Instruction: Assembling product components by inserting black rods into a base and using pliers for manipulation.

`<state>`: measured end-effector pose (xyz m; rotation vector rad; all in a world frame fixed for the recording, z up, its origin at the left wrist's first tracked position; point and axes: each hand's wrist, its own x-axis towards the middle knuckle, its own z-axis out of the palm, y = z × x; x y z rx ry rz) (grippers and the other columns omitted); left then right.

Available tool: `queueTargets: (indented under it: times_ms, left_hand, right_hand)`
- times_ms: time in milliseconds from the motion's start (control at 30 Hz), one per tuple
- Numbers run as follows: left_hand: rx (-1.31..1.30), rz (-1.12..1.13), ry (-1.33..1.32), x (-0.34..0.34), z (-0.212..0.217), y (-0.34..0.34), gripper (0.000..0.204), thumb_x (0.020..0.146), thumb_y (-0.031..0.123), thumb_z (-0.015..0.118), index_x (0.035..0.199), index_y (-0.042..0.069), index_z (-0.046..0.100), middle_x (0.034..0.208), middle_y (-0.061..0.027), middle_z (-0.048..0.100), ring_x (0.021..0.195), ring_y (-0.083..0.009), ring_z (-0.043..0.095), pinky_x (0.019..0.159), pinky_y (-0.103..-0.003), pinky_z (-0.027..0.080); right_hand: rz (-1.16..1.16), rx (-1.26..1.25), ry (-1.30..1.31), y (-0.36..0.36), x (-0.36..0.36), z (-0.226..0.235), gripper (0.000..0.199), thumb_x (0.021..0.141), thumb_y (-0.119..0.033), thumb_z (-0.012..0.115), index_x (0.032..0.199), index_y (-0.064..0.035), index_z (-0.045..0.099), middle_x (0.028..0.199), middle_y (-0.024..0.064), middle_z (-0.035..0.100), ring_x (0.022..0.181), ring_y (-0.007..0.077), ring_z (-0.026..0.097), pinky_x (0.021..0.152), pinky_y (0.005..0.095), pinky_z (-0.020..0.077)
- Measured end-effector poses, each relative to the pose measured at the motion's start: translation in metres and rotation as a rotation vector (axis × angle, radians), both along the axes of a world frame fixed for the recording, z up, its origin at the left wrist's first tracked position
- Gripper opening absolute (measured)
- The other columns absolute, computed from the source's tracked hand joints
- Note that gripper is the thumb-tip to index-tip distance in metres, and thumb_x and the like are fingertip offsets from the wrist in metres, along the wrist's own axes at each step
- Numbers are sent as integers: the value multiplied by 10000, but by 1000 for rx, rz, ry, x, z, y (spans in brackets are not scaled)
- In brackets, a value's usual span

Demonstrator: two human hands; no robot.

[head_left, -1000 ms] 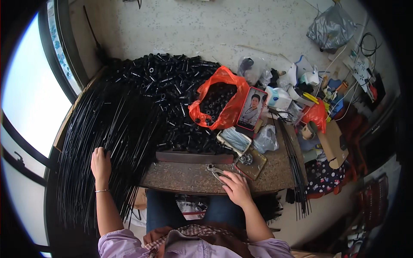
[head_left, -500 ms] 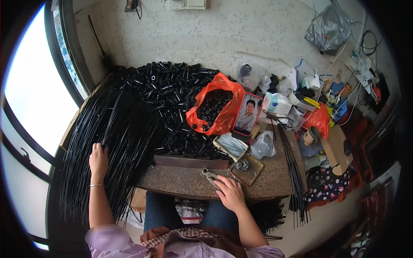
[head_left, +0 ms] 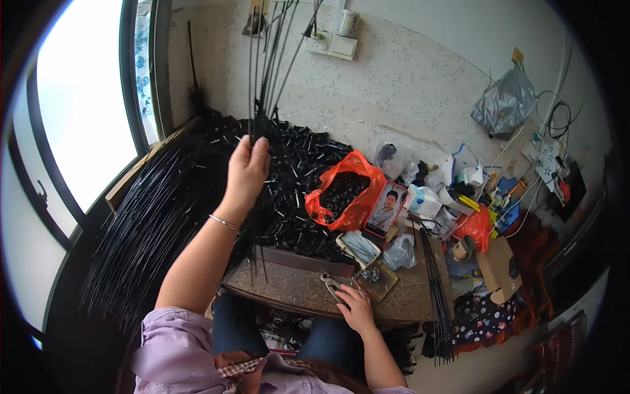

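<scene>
My left hand [head_left: 246, 172] is raised above the table and grips a small bundle of thin black rods [head_left: 268, 65] that stand upright, their lower ends hanging past my wrist. A big pile of the same black rods [head_left: 141, 223] lies on the left of the table. My right hand [head_left: 354, 307] rests on the brown stone table edge [head_left: 289, 289] and touches a pair of metal pliers [head_left: 332, 285]. A heap of short black tubes [head_left: 295, 190] covers the table middle.
An orange plastic bag [head_left: 344, 197] with black parts sits beside a red phone [head_left: 384, 210], a small tray [head_left: 374, 276], clear bags and clutter at the right. More black rods [head_left: 434, 282] lie along the right edge. A window [head_left: 79, 118] is at the left.
My left hand has lifted from the rod pile at the table's left, bringing a bundle of rods up and upright. The right hand stays by the pliers. The view has tilted up.
</scene>
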<state>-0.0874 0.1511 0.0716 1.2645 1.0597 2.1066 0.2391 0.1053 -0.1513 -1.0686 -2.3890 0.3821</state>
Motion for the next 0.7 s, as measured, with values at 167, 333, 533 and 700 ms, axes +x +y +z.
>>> queueTargets:
  times_ms: [167,333,533,700]
  left_hand:
    - [26,-95,-95,36,-66,-4,133,930,188,486,836,99,455,613,57,429,497,-19,379,433,-164,310]
    - [-128,-422,-216,60,-92,-33,119,913,172,511,973,69,507,697,19,493,559,-52,429,513,-191,353]
    - [-99,-711,-555,86,-56,-53,204,885,164,552,1046,44,512,971,-90,608,852,-149,599,758,-288,501]
    - [-457,-771,-257,69,-81,-56,323,896,165,533,1171,3,487,1031,-112,607,929,-191,605,815,-318,500]
  right_hand:
    - [-64,-56,4,-6,22,0,335,749,-149,642,1082,-133,610,1217,28,523,1115,265,469,896,409,385]
    - [86,141,186,-25,-24,54,345,763,-177,642,1065,-16,596,1143,136,558,1111,322,473,922,391,393]
    - [222,-842,803,-62,-101,84,435,875,-213,570,1235,-22,417,928,135,591,706,195,597,641,293,483]
    - [94,-848,1034,-66,-93,72,169,921,-168,487,1032,-42,495,616,28,462,412,76,357,390,192,289]
